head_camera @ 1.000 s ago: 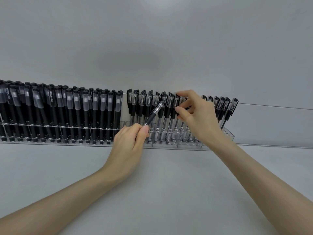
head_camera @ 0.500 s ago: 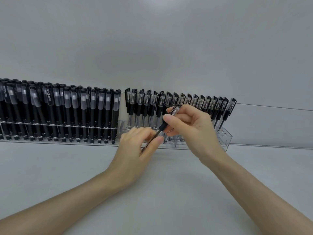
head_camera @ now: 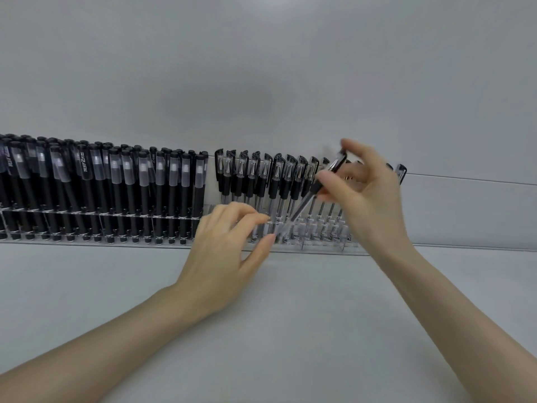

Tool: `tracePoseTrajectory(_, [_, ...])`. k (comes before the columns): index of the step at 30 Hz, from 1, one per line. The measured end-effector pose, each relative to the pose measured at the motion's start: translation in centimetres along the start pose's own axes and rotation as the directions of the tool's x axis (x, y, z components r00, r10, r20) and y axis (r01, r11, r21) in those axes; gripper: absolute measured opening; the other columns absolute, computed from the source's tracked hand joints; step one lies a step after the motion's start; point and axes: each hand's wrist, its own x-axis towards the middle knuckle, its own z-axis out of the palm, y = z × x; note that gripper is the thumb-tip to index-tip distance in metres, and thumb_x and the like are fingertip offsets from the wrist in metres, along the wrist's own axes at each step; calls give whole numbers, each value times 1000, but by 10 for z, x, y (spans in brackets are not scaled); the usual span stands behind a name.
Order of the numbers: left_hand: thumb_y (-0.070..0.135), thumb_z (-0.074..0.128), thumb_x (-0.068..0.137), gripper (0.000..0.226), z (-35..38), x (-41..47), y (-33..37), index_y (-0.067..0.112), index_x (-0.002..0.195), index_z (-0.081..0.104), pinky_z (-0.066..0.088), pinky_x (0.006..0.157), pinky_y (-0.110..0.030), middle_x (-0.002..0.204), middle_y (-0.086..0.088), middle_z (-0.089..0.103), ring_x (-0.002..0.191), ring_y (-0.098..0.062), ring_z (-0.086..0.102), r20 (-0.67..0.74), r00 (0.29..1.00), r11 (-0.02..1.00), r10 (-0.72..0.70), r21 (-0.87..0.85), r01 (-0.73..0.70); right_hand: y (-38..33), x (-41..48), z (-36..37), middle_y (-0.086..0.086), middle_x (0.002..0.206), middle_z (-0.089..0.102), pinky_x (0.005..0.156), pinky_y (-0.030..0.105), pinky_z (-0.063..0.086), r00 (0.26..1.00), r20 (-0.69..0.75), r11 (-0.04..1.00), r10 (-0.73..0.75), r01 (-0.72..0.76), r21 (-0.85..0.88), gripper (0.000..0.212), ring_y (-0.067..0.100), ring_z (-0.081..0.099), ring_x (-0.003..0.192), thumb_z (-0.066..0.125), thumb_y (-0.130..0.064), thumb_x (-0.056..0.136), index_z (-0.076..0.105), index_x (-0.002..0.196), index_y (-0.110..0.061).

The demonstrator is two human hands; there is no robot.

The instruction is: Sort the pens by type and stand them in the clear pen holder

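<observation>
A long clear pen holder (head_camera: pixel 322 248) stands against the wall. Its left part is packed with matte black pens (head_camera: pixel 116 196) with frosted caps. Its right part holds clear-barrel pens (head_camera: pixel 250 181) with black caps and grips. My right hand (head_camera: pixel 369 205) pinches one clear-barrel pen (head_camera: pixel 305 203) near its cap. That pen slants down to the left in front of the row. My left hand (head_camera: pixel 220 257) hovers at the pen's lower tip with relaxed fingers, its thumb tip just beside the tip. The right hand hides several pens behind it.
A plain grey tabletop (head_camera: pixel 290 330) spreads in front of the holder. A grey wall (head_camera: pixel 261 68) rises directly behind it. The holder's right end (head_camera: pixel 360 251) lies just past my right wrist.
The pen passed from my left hand to my right. My right hand has lifted its cap end up and to the right, and my left fingers have loosened at the tip.
</observation>
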Motion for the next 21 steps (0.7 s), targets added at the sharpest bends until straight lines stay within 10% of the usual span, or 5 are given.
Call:
tracePoseTrajectory(6, [41, 41, 88, 48, 6, -5, -10, 13, 122, 60, 39, 93, -35, 117, -4, 56, 109, -18, 42, 146, 989, 983, 33, 172, -58, 5, 15, -10, -1, 82, 63, 71, 32, 57, 971, -176, 983, -161, 142, -114, 36, 15, 69, 69, 65, -10, 87, 45, 111, -28])
tracePoseTrajectory(21, [43, 39, 87, 52, 6, -4, -8, 12, 124, 58, 44, 90, -39, 116, -6, 56, 107, -22, 41, 225, 974, 961, 11, 267, -73, 29, 25, 6, 0, 82, 61, 79, 39, 53, 965, 74, 875, -251, 260, -409, 31, 24, 64, 75, 63, -9, 89, 63, 119, -15])
